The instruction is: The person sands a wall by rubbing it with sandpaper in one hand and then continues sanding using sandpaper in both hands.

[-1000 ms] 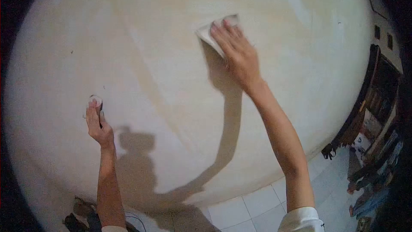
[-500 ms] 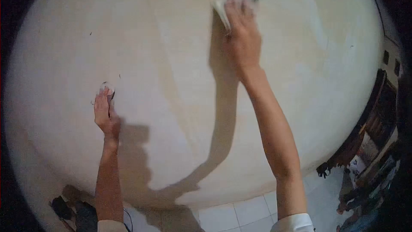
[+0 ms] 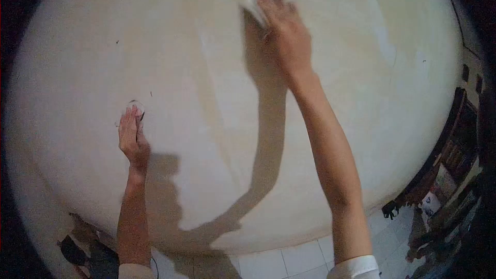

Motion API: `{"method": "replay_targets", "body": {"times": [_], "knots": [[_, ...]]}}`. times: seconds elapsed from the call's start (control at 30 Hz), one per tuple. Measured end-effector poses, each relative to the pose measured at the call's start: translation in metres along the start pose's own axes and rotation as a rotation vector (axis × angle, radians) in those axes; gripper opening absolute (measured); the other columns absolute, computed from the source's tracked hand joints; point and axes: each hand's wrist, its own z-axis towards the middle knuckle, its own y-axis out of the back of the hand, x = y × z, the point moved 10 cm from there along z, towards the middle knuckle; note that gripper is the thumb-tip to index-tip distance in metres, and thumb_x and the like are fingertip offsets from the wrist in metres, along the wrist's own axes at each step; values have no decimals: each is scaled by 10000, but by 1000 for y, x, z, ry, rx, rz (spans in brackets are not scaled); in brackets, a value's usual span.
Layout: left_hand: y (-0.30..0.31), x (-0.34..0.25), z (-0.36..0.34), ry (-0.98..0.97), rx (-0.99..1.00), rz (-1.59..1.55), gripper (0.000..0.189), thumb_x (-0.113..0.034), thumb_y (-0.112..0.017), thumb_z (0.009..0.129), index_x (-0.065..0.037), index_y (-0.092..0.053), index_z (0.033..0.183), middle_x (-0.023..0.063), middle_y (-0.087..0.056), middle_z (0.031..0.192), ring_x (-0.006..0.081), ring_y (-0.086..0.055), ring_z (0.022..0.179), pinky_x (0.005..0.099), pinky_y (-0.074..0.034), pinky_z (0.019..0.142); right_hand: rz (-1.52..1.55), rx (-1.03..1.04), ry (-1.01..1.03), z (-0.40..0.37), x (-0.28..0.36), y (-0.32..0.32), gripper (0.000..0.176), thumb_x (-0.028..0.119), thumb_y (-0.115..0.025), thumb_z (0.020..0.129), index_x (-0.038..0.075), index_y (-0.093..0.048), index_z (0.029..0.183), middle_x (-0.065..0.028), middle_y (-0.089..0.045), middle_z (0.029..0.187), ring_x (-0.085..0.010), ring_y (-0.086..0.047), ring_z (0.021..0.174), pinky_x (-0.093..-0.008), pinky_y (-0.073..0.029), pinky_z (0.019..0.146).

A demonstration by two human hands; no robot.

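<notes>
My right hand (image 3: 290, 39) presses a pale, folded sheet of sandpaper (image 3: 251, 4) against the upper part of a cream wall (image 3: 341, 124). The sheet's left corner lifts off the surface, and a dark edge shows past the fingertips. Lower on the left, my left hand (image 3: 132, 135) rests on the wall with fingers stretched upward. Its fingertips overlap a small round whitish patch (image 3: 136, 105) with a dark rim. Yellowish and whiter streaks run over the wall around both hands.
Light floor tiles (image 3: 262, 265) meet the wall's foot. Dark items (image 3: 73, 250) lie at the lower left. Dark wooden furniture (image 3: 465, 124) and clutter line the right side. My arms throw long shadows (image 3: 271, 134) on the wall.
My right hand has slid left and slightly up along the wall with the sandpaper. My left hand stays at the same round patch, while the view has shifted a little.
</notes>
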Motion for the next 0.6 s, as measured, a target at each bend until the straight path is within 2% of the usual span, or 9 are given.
{"method": "replay_targets", "body": {"times": [0.1, 0.13, 0.17, 0.27, 0.33, 0.37, 0.47, 0.57, 0.6], "knots": [[0, 5, -2, 20, 5, -3, 291, -3, -538, 922, -11, -634, 1196, 112, -635, 1269, 319, -575, 1214, 498, -403, 1062, -204, -86, -66, 2, -5, 3, 489, 129, -606, 812, 41, -543, 1290, -132, -576, 1323, -374, -505, 1251, -487, -404, 1058], [-1, 4, -2, 4, 1, -6, 299, 4, -529, 926, 0, -621, 1211, 120, -628, 1276, 334, -567, 1217, 490, -400, 1067, -119, 37, -51, -3, 1, -9, 486, 120, -599, 813, 46, -544, 1290, -115, -571, 1338, -364, -495, 1269, -488, -386, 1078], [-1, 2, -3, -8, -2, -9, 308, 11, -520, 930, 10, -608, 1225, 128, -621, 1283, 350, -559, 1221, 481, -397, 1072, -64, 68, 128, -7, 22, -12, 487, 117, -592, 809, 54, -546, 1289, -108, -569, 1346, -358, -492, 1277, -479, -376, 1091], [0, -2, 1, -3, 25, -2, 304, 8, -524, 929, 15, -610, 1220, 137, -626, 1271, 360, -561, 1213, 474, -401, 1068, -84, 116, 193, -8, 24, -13, 469, 131, -580, 814, 49, -553, 1275, -99, -552, 1369, -349, -490, 1282, -475, -362, 1099], [1, -3, 1, -5, 16, -22, 305, 4, -526, 929, 14, -609, 1222, 137, -628, 1268, 358, -563, 1210, 470, -403, 1066, -220, 4, -26, 2, -1, -2, 453, 127, -570, 816, 50, -558, 1263, -94, -545, 1377, -325, -487, 1291, -472, -363, 1099], [2, -3, 2, -6, 9, -43, 306, 0, -528, 929, 13, -607, 1224, 138, -629, 1266, 356, -565, 1208, 466, -405, 1065, -216, 1, -29, 1, 3, -5, 453, 127, -570, 816, 50, -558, 1263, -94, -545, 1377, -325, -487, 1291, -472, -363, 1099], [1, -3, 3, 11, 27, -8, 305, -2, -534, 929, 10, -609, 1225, 140, -627, 1270, 356, -566, 1206, 461, -406, 1065, -137, 111, 216, -6, 51, -28, 433, 144, -576, 829, 55, -572, 1253, -108, -560, 1359, -301, -484, 1303, -474, -370, 1088], [0, -1, 2, 33, 21, -4, 296, -9, -538, 934, 5, -614, 1220, 138, -628, 1268, 353, -566, 1209, 463, -405, 1065, -47, 60, 155, -2, 22, -18, 436, 159, -595, 824, 34, -572, 1241, -139, -550, 1363, -335, -476, 1304, -479, -377, 1082], [-1, 0, 3, 34, 18, -2, 296, -9, -538, 934, 5, -614, 1220, 138, -628, 1268, 353, -566, 1209, 463, -405, 1065, -50, -21, 28, 3, 6, -7, 460, 155, -616, 802, 37, -572, 1245, -141, -548, 1364, -344, -476, 1300, -487, -379, 1080]]}}
